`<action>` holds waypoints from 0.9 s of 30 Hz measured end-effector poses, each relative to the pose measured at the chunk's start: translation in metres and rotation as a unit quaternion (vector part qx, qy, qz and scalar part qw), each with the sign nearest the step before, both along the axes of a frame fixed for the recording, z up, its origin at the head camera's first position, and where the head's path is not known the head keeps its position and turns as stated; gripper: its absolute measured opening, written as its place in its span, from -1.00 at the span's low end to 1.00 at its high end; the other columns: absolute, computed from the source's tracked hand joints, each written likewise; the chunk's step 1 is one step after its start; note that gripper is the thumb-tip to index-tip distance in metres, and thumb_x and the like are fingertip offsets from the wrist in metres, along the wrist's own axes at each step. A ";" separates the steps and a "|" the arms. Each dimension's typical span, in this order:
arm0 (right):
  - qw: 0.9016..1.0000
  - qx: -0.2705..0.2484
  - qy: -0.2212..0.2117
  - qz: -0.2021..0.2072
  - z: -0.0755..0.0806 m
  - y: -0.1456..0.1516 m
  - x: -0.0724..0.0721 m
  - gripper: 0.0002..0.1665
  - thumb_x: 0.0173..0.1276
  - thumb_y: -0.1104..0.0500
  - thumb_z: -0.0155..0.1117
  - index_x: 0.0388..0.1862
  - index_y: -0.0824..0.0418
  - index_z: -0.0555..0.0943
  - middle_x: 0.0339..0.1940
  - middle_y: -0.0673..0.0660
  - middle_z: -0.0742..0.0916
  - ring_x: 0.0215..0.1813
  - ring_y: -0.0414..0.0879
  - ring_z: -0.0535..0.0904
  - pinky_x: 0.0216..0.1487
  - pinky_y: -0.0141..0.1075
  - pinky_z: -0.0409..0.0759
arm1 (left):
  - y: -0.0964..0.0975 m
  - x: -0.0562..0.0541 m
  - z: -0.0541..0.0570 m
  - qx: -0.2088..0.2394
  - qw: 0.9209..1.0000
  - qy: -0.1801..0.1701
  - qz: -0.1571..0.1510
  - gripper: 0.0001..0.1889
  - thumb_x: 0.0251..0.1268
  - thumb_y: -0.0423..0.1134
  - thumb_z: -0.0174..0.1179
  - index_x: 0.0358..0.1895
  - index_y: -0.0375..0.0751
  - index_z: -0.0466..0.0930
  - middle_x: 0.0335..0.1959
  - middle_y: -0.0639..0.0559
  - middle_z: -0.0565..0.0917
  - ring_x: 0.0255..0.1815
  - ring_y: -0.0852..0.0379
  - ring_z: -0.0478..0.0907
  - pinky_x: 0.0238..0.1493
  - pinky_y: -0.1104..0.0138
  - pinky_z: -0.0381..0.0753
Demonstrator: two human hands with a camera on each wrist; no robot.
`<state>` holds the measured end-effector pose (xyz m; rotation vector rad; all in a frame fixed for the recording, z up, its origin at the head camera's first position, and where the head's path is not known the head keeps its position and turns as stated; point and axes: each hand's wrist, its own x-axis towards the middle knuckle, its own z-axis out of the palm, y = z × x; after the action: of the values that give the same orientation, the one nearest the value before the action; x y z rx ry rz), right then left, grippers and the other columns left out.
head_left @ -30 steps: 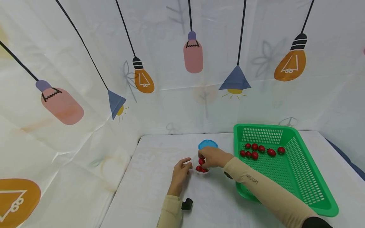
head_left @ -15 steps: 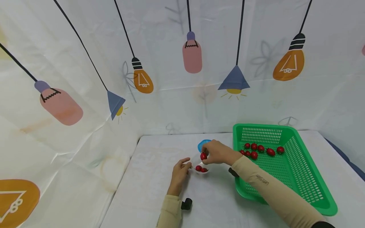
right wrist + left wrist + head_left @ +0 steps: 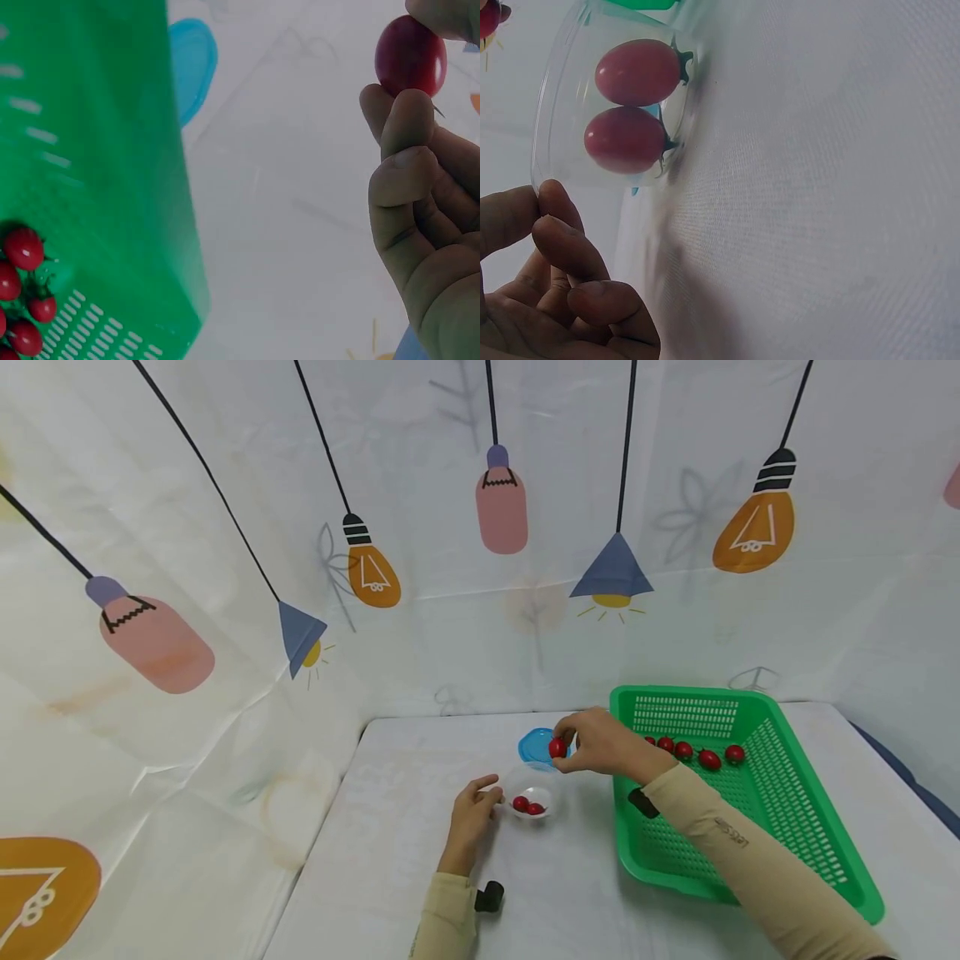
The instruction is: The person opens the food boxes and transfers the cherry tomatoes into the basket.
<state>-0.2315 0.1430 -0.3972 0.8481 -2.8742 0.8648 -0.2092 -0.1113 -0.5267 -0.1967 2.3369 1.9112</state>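
Observation:
In the head view a clear plastic tub [image 3: 550,793] stands on the white table with two cherry tomatoes [image 3: 521,804] inside. My left hand [image 3: 472,817] is at the tub's left side. In the left wrist view its thumb and a finger pinch the rim of the tub [image 3: 562,112], beside the two green-stemmed tomatoes [image 3: 637,73]. My right hand [image 3: 602,747] holds a single cherry tomato [image 3: 557,748] in the air behind and right of the tub. The right wrist view shows that tomato [image 3: 411,57] pinched between thumb and fingertips.
At the right stands a large green plastic basket [image 3: 731,835] with several cherry tomatoes [image 3: 709,760] near its back; my right arm crosses over it. A blue round lid [image 3: 534,745] lies behind the tub. A printed white cloth wall [image 3: 450,643] rises behind the table.
My right hand has lifted the tomato out of the tub and carried it up, right and toward the basket. Two tomatoes stay in the tub. My left hand has stayed in place.

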 end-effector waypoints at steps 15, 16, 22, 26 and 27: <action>0.998 -0.032 0.009 -0.057 0.003 0.042 0.004 -0.70 0.19 0.07 0.51 -0.14 0.18 0.73 -0.34 -0.07 0.74 -0.37 -0.17 0.57 -0.34 -0.26 0.59 | -0.001 -0.001 -0.003 0.005 1.000 -0.004 0.001 -0.66 0.48 -0.17 0.16 0.22 -0.15 0.60 -0.28 0.01 0.71 -0.37 0.09 0.51 -0.21 0.28 0.44; 0.998 -0.032 0.006 -0.061 0.004 0.045 0.005 -0.68 0.19 0.07 0.50 -0.12 0.19 0.72 -0.33 -0.06 0.74 -0.37 -0.17 0.57 -0.33 -0.25 0.59 | -0.001 -0.001 -0.003 0.006 1.000 -0.005 0.001 -0.67 0.48 -0.17 0.16 0.22 -0.15 0.60 -0.28 0.01 0.71 -0.37 0.09 0.50 -0.21 0.28 0.44; 0.996 -0.029 -0.002 -0.083 0.003 0.062 0.011 -0.56 0.24 0.05 0.48 0.01 0.28 0.66 -0.21 0.04 0.75 -0.40 -0.19 0.58 -0.30 -0.23 0.58 | -0.001 -0.001 -0.003 0.006 1.000 -0.004 0.001 -0.66 0.48 -0.16 0.17 0.22 -0.15 0.61 -0.29 0.02 0.70 -0.37 0.09 0.50 -0.22 0.28 0.44; 0.995 -0.024 0.002 -0.095 0.001 0.077 0.014 -0.53 0.27 0.01 0.48 0.04 0.26 0.65 -0.17 0.05 0.75 -0.35 -0.19 0.59 -0.27 -0.21 0.59 | -0.001 -0.001 -0.002 0.003 1.000 -0.005 -0.006 -0.64 0.47 -0.12 0.18 0.22 -0.15 0.61 -0.29 0.03 0.70 -0.37 0.08 0.51 -0.22 0.28 0.45; 0.995 -0.022 0.001 -0.097 0.000 0.081 0.015 -0.54 0.28 0.01 0.48 0.04 0.25 0.65 -0.16 0.05 0.75 -0.33 -0.18 0.60 -0.25 -0.20 0.59 | -0.001 -0.001 -0.002 0.001 1.000 -0.005 -0.009 -0.64 0.47 -0.11 0.18 0.22 -0.15 0.61 -0.30 0.03 0.70 -0.37 0.08 0.52 -0.22 0.28 0.46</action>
<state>-0.2164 0.2239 -0.3968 0.5532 -2.8620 0.8994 -0.2103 -0.1119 -0.5287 -0.1831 2.3221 1.9005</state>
